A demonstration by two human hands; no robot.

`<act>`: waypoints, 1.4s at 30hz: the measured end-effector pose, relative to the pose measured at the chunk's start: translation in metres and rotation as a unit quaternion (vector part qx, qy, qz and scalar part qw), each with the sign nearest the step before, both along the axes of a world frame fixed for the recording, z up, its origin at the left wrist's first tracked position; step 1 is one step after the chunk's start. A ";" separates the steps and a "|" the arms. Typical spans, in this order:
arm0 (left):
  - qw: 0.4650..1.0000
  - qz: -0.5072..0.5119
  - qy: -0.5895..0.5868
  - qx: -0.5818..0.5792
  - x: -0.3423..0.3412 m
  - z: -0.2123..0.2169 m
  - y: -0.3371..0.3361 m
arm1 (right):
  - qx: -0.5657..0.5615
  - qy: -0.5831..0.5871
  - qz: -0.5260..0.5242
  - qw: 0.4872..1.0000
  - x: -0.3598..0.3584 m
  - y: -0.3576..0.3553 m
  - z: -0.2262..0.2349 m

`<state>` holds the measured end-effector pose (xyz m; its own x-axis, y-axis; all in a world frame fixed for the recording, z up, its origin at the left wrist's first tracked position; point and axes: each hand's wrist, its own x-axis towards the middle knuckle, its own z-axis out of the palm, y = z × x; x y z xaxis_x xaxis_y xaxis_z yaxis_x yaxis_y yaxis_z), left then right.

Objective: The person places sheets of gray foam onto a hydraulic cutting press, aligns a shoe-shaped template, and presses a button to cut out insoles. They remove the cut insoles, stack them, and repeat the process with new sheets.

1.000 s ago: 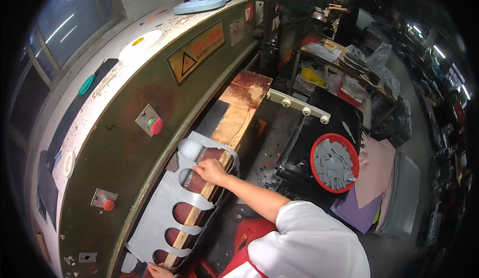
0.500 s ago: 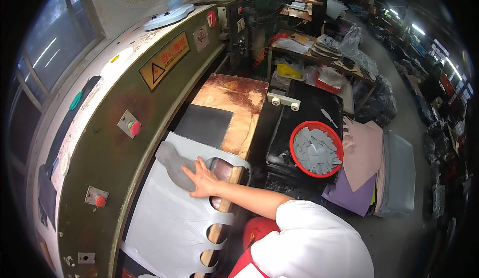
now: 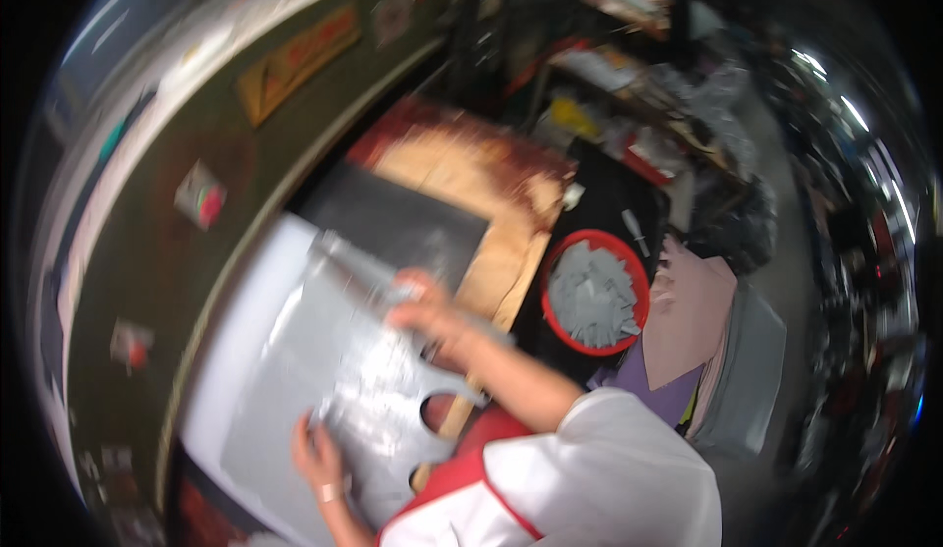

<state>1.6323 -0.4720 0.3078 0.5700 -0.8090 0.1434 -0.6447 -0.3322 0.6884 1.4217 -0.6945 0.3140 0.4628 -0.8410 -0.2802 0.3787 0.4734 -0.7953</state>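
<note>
A pale grey sheet (image 3: pixel 285 380) with rounded cut-outs along its right edge lies on the wooden board (image 3: pixel 501 270). My right hand (image 3: pixel 432 319), blurred, is over the sheet's far part, its fingers closed at the end of a narrow grey sole-shaped piece (image 3: pixel 352 270), which shows almost edge-on. Whether that piece still touches the sheet is too smeared to tell. My left hand (image 3: pixel 320 457) is over the near part of the sheet, its fingers stretched out and slightly apart, with nothing seen in them. A dark grey rectangular sheet (image 3: pixel 393 215) lies beyond.
A long green machine beam (image 3: pixel 138 243) with red buttons runs along the left. On the right, a red basket (image 3: pixel 643 297) holds grey scraps beside a small white-handled tool (image 3: pixel 636 231). Pink sheets (image 3: pixel 688 321) and a grey bin (image 3: pixel 751 370) stand farther right.
My left hand has come into view over the sheet. My right hand, flat on the sole-shaped piece before, has closed at its end, and the piece has tipped up. The view has shifted.
</note>
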 end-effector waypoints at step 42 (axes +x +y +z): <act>0.909 -0.098 0.367 -0.171 0.259 0.237 -0.116 | -0.041 0.161 0.456 0.874 0.000 0.084 -0.038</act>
